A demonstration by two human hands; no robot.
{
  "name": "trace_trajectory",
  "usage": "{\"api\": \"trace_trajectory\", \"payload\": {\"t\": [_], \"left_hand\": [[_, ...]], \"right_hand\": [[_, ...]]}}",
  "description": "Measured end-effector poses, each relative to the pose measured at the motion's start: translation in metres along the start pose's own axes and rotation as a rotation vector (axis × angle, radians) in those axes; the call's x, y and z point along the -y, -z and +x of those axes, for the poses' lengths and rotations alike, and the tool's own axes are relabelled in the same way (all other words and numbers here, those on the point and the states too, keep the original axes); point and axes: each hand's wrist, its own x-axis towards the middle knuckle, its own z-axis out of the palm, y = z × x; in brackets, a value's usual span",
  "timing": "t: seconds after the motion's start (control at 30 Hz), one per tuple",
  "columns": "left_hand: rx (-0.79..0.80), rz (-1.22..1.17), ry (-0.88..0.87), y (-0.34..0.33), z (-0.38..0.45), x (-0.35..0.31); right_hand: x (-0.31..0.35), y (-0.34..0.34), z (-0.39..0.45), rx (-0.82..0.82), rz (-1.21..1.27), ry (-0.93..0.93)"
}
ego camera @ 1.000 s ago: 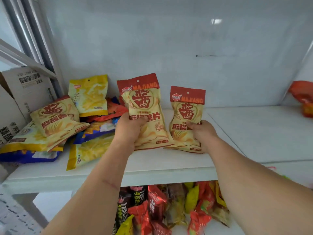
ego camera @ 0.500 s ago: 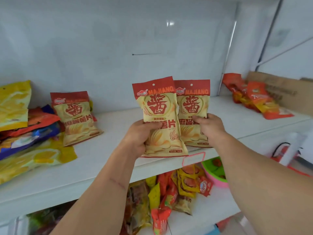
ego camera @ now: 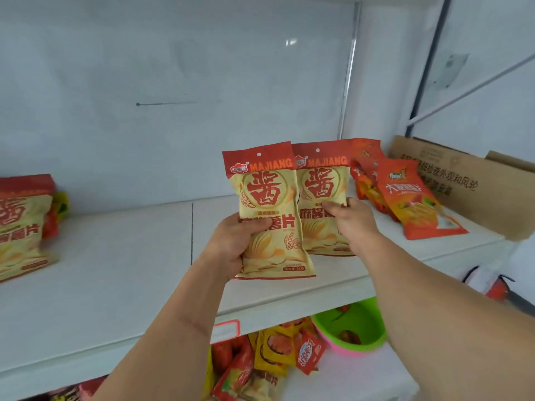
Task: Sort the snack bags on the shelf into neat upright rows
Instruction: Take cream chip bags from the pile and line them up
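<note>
Left hand (ego camera: 231,244) grips a red-topped cream foil chip bag marked MAJIANG (ego camera: 267,209), fingers curled round its lower left edge, thumb across the front. Right hand (ego camera: 351,221) holds a second identical MAJIANG bag (ego camera: 321,186) just behind and right of the first, thumb pinching its front at mid-height. Both bags have their long axis vertical, headers up, overlapping side by side above the white shelf board (ego camera: 115,270). Each bag's bulk sits above its grip, the bottoms near the shelf (contact unclear). The orange chip bags (ego camera: 411,198) lie slumped just right, nearer the right hand, so that bag likely sets down first. Another MAJIANG bag (ego camera: 20,224) leans far left, well apart.
</note>
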Motion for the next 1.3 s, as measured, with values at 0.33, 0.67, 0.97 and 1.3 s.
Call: {"api": "trace_trajectory", "payload": {"t": [0.33, 0.67, 0.97, 1.3], "left_hand": [[0.001, 0.032, -0.034, -0.049, 0.094, 0.009], [-0.105, 0.049, -0.058, -0.086, 0.158, 0.018], [-0.247, 0.067, -0.070, -0.133, 0.189, 0.032], [-0.444, 0.213, -0.112, -0.166, 0.232, 0.054]], "right_hand": [[-0.016, 0.014, 0.099, 0.029, 0.014, 0.015], [-0.029, 0.005, 0.194, 0.170, 0.044, 0.049], [-0.042, 0.005, 0.252, 0.298, 0.069, 0.010], [-0.039, 0.011, 0.253, 0.284, 0.084, 0.002]]}}
